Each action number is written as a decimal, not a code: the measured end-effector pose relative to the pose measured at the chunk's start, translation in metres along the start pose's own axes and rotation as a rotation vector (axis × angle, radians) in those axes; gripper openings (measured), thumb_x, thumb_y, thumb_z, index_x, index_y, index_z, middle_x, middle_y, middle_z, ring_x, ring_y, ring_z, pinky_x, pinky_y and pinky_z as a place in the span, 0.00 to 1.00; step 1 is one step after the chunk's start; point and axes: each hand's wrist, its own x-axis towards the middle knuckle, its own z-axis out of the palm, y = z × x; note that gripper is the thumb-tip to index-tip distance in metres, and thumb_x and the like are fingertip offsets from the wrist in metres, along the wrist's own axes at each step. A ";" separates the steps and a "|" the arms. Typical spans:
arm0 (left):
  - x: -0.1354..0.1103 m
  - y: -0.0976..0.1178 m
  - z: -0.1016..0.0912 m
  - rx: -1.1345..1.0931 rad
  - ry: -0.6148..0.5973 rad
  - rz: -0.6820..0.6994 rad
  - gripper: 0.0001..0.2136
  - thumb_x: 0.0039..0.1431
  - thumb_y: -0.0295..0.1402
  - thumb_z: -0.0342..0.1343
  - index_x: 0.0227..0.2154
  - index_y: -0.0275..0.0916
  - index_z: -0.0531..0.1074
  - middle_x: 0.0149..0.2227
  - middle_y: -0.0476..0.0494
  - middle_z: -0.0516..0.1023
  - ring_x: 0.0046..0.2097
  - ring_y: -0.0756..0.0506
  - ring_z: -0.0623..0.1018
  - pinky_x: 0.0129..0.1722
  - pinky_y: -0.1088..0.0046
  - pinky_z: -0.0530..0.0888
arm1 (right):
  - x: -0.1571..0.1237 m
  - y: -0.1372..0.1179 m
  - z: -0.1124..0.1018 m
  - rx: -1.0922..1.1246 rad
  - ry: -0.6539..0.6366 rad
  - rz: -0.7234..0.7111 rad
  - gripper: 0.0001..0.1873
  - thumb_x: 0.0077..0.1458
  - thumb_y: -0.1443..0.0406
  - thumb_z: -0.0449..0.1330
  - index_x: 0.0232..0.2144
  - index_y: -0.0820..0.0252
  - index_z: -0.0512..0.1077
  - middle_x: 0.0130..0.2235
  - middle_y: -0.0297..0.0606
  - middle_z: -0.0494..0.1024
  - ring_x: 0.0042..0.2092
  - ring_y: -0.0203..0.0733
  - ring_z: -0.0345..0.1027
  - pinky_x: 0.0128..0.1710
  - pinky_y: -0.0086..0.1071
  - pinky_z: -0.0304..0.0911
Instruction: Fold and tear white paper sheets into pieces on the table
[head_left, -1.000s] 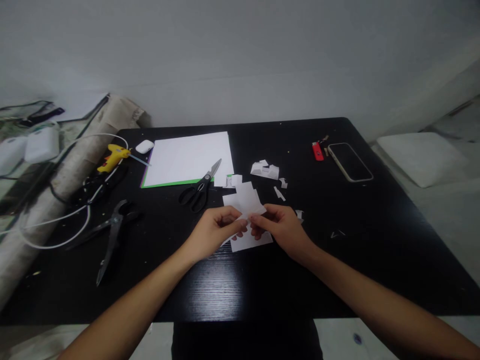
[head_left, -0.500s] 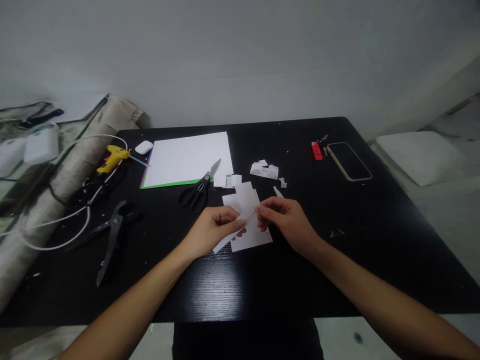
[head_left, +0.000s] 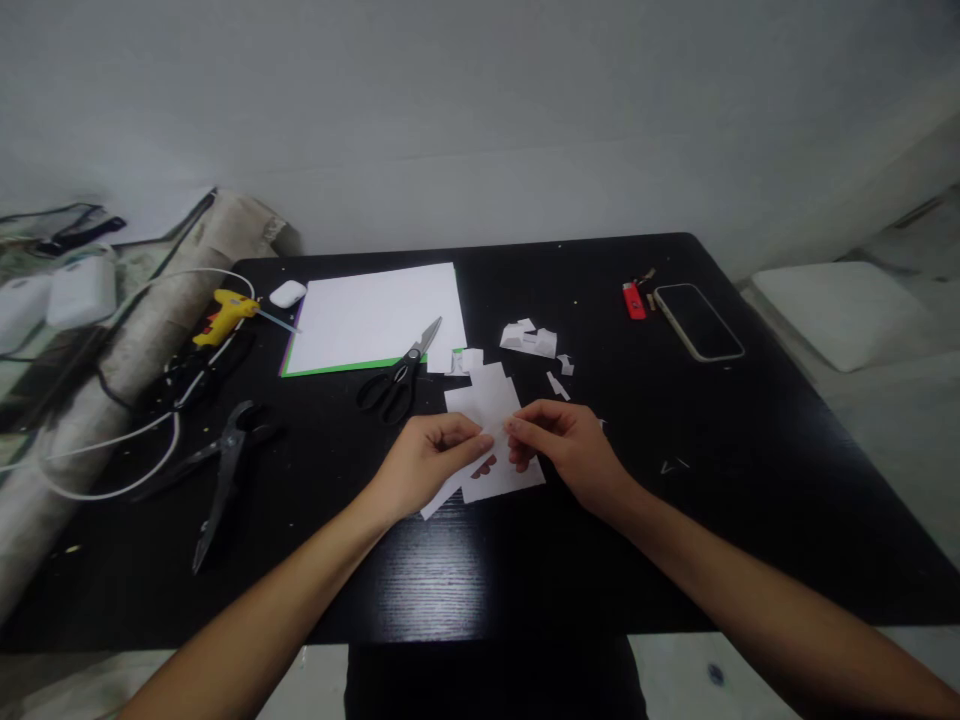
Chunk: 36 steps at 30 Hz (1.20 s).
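My left hand and my right hand meet over the middle of the black table. Both pinch a small white paper cut-out between thumb and fingers, each on one side of a fold near its middle. The lower part of the paper lies on the table under my fingers. Several small white paper scraps lie just beyond the hands.
Black-handled scissors lie beside a white sheet on green card. Left of them are a yellow glue gun, black pliers, a white cable and an earbud case. A red lighter and a phone lie at the back right.
My right hand shifted its pinch a little up and left along the paper. A strip of the paper now sticks out below my left hand. The rest is as before.
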 end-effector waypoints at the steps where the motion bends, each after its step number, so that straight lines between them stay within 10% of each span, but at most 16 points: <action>1: 0.000 0.000 0.000 0.008 0.004 0.003 0.11 0.63 0.39 0.61 0.31 0.36 0.78 0.29 0.45 0.81 0.32 0.48 0.78 0.36 0.72 0.73 | 0.000 0.000 0.000 0.000 -0.001 0.000 0.13 0.51 0.57 0.72 0.26 0.60 0.78 0.25 0.34 0.78 0.25 0.36 0.72 0.28 0.31 0.70; 13: -0.001 -0.004 0.001 0.109 -0.012 0.000 0.14 0.63 0.43 0.60 0.31 0.36 0.78 0.27 0.45 0.80 0.29 0.48 0.76 0.30 0.75 0.70 | 0.000 0.001 -0.001 -0.142 -0.148 0.015 0.19 0.50 0.51 0.71 0.22 0.60 0.74 0.22 0.33 0.76 0.24 0.35 0.69 0.27 0.30 0.66; 36: 0.012 0.004 -0.039 0.070 0.147 0.044 0.08 0.59 0.36 0.64 0.32 0.35 0.77 0.26 0.46 0.80 0.26 0.50 0.77 0.31 0.74 0.76 | 0.023 -0.010 -0.031 0.076 0.181 0.034 0.16 0.43 0.56 0.76 0.22 0.62 0.77 0.26 0.37 0.76 0.28 0.37 0.70 0.26 0.31 0.65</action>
